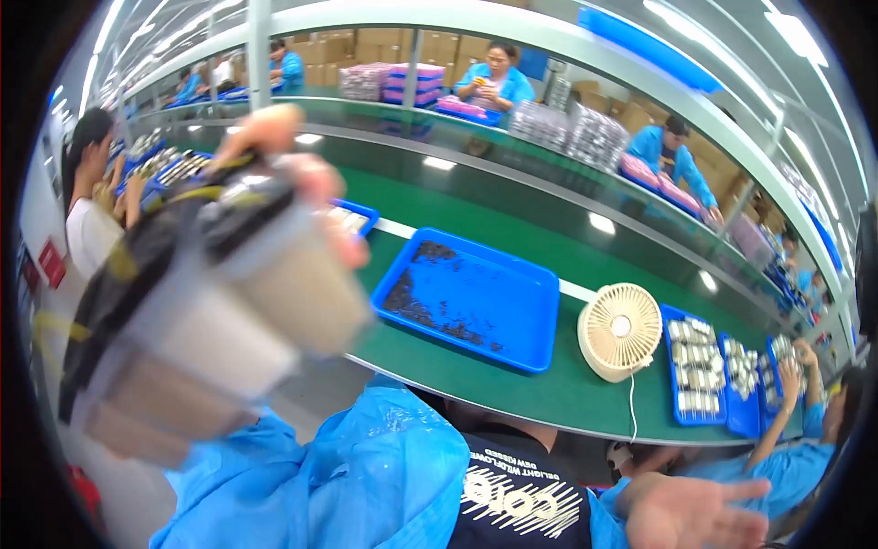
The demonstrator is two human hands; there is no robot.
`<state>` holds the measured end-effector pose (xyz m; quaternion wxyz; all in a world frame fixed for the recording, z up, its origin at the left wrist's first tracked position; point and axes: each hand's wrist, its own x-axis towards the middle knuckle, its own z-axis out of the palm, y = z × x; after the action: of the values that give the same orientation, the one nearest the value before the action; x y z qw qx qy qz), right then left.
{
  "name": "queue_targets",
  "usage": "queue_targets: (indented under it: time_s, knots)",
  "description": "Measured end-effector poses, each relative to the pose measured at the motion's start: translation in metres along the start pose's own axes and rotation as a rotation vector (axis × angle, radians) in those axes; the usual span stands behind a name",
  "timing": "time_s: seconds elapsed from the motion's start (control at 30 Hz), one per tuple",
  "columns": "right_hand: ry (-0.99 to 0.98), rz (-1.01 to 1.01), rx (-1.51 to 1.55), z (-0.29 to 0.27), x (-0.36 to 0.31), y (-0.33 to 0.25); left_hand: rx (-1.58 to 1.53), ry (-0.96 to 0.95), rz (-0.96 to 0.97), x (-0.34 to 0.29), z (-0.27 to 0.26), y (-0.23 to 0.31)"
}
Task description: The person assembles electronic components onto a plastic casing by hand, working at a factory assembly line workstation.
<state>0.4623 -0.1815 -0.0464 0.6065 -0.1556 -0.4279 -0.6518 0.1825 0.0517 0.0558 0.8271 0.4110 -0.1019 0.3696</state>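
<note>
My left hand (306, 169) is raised at the upper left, its fingers closed over the top edge of a large, blurred bundle (229, 311). White and brownish blocks show through its pale wrapping, with black and yellow strips along the top and side. Motion blur hides what exactly it is. At the lower right, my right hand (695, 514) lies palm up with spread fingers, holding nothing. Between them on the green bench stands a blue tray (494, 316), with small dark pieces (434, 293) scattered mostly along its left and near sides.
A cream round fan (621, 329) stands right of the tray, its white cord hanging over the bench edge. Farther right are blue trays of pale metallic parts (697, 371), with a co-worker's hands (791, 375) over one. Other people work across the green bench (402, 366) and at left.
</note>
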Motion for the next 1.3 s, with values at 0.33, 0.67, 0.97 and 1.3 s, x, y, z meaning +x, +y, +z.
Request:
queue_targets:
  time_s: [0.33,0.67,0.97,1.3]
  knots:
    - [-1.527,0.849,0.145,0.051,-0.242,0.055,0.099,-0.215,-0.022,0.081,-0.125,-0.1]
    - [-1.799,1.031,-0.276,0.09,-0.337,0.082,0.605,-0.068,-0.251,0.117,-0.231,-0.204]
    - [-1.824,0.802,-0.235,0.085,-0.347,0.076,0.996,-0.272,-0.193,0.106,-0.247,-0.206]
    - [-1.677,0.939,-0.04,0.095,-0.301,0.07,1.306,-0.342,0.015,0.102,-0.242,-0.203]
